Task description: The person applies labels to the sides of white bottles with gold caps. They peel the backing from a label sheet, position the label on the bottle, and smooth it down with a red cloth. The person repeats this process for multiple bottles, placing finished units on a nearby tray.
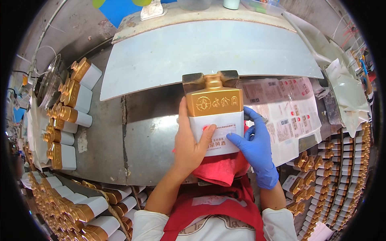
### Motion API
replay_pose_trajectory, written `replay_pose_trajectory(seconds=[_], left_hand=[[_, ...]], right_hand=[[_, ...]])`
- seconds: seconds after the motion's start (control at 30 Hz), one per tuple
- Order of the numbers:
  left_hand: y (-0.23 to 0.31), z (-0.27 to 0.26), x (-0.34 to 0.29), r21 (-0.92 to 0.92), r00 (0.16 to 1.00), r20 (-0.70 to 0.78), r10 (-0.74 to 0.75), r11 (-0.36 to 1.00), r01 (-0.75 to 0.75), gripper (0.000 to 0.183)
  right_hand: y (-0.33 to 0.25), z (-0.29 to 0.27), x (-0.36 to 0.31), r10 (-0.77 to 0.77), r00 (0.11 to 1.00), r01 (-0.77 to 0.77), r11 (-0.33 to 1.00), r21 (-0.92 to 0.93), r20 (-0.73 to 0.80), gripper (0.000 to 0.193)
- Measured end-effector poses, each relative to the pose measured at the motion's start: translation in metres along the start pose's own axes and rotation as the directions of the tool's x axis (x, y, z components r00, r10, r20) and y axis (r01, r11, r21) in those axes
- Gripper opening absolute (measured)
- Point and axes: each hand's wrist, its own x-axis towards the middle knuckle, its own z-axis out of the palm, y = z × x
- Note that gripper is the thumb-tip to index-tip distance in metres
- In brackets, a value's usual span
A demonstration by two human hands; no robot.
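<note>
A flat bottle (216,103) with a gold shoulder and neck and a white body is held upright in front of me. Its body carries printed lettering and a small red mark. My left hand (190,152), bare, wraps the left side with the thumb pressed on the white face. On the right side, my right hand (258,145) in a blue glove grips the lower edge, thumb in front and fingers bent around the side. The bottle's neck is between two dark, scorched-looking blocks (194,82). A red cloth (219,170) lies below the bottle's base.
Printed transfer sheets (295,114) lie at the right of the metal bench (148,152). A pale board (209,48) spans the back. Similar bottles (63,156) line the left edge. Many more bottles (96,207) crowd the lower left, with further rows (321,182) at the right.
</note>
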Motion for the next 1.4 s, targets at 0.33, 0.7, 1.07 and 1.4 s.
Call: replay_pose_trajectory(seconds=[0.33, 0.7, 1.07, 1.4], left_hand=[[0.011, -0.006, 0.009, 0.152, 0.989, 0.047, -0.141, 0.980, 0.132, 0.079], [0.006, -0.017, 0.005, -0.109, 0.962, 0.256, -0.093, 0.986, 0.124, 0.078], [0.010, -0.029, 0.007, -0.175, 0.944, 0.307, -0.119, 0.968, 0.179, 0.073], [0.009, -0.019, 0.013, -0.048, 0.967, 0.219, -0.128, 0.989, 0.142, 0.075]], right_hand=[[0.003, 0.001, 0.006, 0.058, 0.997, -0.057, 0.998, -0.034, 0.055, 0.072], [0.016, -0.005, 0.011, 0.109, 0.986, -0.119, 0.990, 0.073, 0.126, 0.070], [0.029, -0.030, 0.022, 0.122, 0.953, -0.221, 0.904, 0.365, 0.276, 0.046], [0.010, -0.003, 0.007, 0.030, 0.995, -0.036, 0.998, 0.061, 0.093, 0.075]])
